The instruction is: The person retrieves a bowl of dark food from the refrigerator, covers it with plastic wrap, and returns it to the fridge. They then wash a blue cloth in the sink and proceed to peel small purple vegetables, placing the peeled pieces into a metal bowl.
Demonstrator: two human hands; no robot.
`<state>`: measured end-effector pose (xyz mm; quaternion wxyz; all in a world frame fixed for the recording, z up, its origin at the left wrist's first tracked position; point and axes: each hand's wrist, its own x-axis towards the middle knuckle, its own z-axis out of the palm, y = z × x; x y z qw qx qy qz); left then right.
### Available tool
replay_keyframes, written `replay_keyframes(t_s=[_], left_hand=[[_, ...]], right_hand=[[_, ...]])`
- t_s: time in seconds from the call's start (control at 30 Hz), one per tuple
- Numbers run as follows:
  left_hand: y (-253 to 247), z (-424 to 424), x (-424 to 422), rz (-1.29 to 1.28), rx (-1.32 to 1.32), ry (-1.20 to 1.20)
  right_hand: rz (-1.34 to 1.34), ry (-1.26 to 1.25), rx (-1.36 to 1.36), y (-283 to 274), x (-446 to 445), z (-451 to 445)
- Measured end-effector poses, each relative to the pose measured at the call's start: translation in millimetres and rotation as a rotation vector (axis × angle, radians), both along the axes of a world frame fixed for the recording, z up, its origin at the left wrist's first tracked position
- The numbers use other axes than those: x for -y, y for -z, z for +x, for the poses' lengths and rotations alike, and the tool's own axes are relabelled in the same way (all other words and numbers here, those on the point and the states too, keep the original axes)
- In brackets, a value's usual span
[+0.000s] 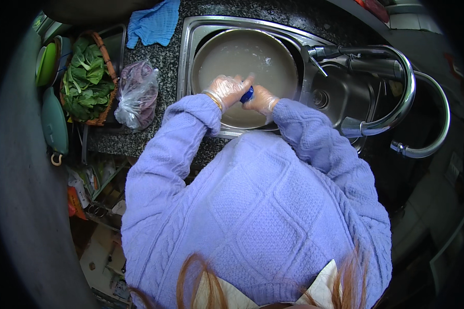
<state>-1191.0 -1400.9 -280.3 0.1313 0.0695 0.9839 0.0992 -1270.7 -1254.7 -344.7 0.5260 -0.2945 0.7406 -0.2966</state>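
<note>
Both hands wear clear plastic gloves and meet over a large round metal basin [201,65] set in the left sink bowl. My right hand [260,98] is closed around a small blue object [247,95], mostly hidden by the fingers, so its kind is unclear. My left hand [229,89] lies against it from the left, its fingers reaching over the blue object's top. Whether the left fingers grip anything is hidden. Cloudy, greyish water [241,58] fills the basin, with some pale foam or glints on its surface.
A chrome faucet [408,85] arches over the smaller right sink bowl [340,90]; a second curved spout [444,112] stands beyond. On the granite counter [170,65] at left are a plastic bag of purplish contents [137,94], a wicker basket [107,58] of leafy greens [87,85], and a blue cloth [154,23].
</note>
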Motion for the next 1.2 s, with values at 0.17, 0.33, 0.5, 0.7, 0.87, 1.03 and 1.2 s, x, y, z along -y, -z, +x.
replay_keyframes(t_s=[0.17,0.33,0.5,0.7,0.87,1.03,1.2], left_hand=[[6,-1,-16,0.124,0.338,-0.310],[6,-1,-27,0.315,0.528,-0.588],[36,3,-28,0.589,0.614,-0.697],[32,2,-34,1.087,0.832,-0.981],[30,6,-26,1.379,0.951,-1.121],[11,15,-27,0.799,0.136,-0.757],[7,24,-36,0.151,-0.071,-0.171]], right_hand=[[0.164,-0.235,-0.453,-29,12,-8],[0.097,-0.561,-0.704,-31,13,-16],[-0.027,-0.638,-0.814,-28,11,-21],[-0.053,-0.687,-0.869,-33,10,-27],[-0.130,-0.656,-0.812,-56,8,-30],[-0.029,-0.084,-0.407,-18,-18,-31],[0.271,-0.019,0.265,-35,-15,-23]])
